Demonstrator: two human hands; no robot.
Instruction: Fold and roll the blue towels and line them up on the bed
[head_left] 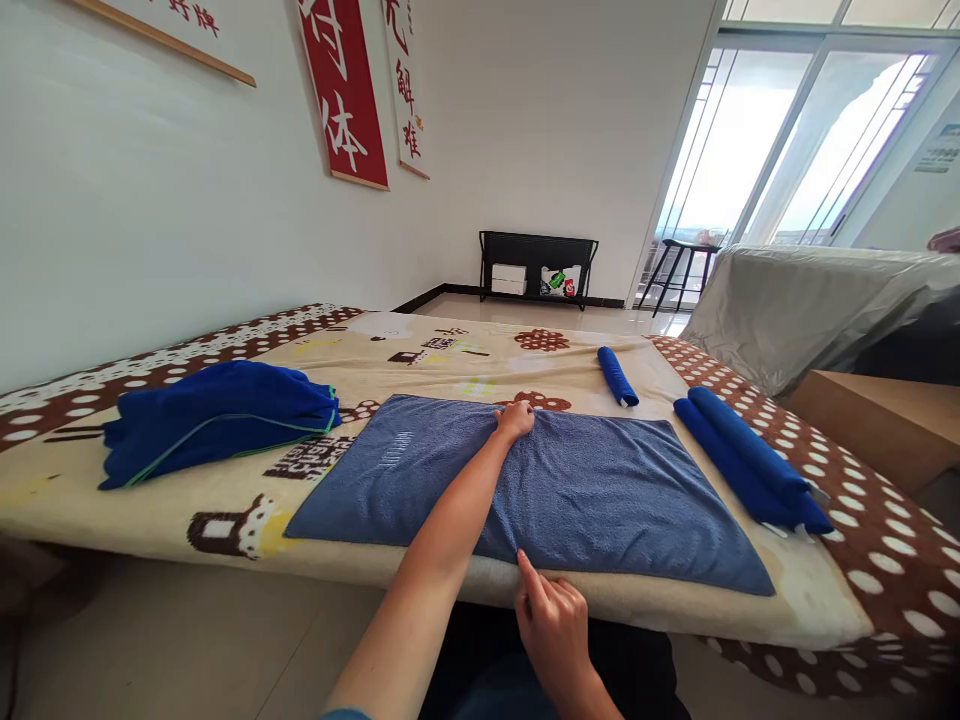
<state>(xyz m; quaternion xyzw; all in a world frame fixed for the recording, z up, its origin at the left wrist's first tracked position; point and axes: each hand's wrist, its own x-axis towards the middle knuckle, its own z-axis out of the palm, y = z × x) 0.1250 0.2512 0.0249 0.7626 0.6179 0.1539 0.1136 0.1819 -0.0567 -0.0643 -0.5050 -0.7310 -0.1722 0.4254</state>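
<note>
The left hand (516, 418) is at the far edge of a towel (559, 490) lying on a blanket (465, 365); the right hand (555, 605) is at its near edge. Well left of the hands lies a cloth (217, 415). To their right, two rolls (750, 452) lie side by side, with a single roll (617, 377) farther off. Straight ahead, beyond the blanket, stands a shelf (537, 262).

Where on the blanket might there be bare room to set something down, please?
The widest bare stretch of blanket lies beyond the spread towel, between the crumpled blue cloth and the small roll. A narrower strip separates the towel from the paired rolls. The towel's middle is crowded with the left hand and right hand.
</note>
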